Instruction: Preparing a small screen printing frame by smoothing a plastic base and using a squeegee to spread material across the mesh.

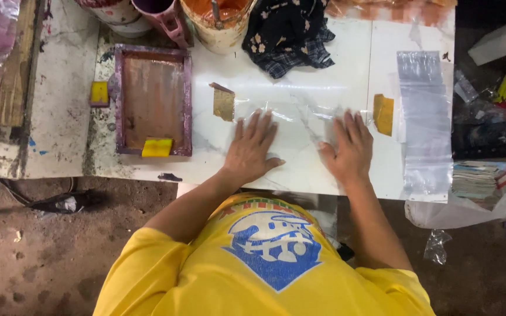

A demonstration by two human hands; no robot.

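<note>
Both my hands lie flat, palms down, on a clear plastic bag [300, 117] spread on the white marble-patterned table [346, 52]. My left hand [252, 149] presses its left part, fingers spread. My right hand [349, 149] presses its right part. A brown tape piece [224, 103] sits at the bag's left end and an orange-yellow tape piece [383, 113] at its right end. Neither hand grips anything.
A purple-stained framed printing screen [152, 100] with a yellow block [157, 147] lies to the left. Paint buckets [218, 20] and a dark patterned cloth [288, 32] stand at the back. A stack of clear bags [426, 117] lies at the right, clutter beyond it.
</note>
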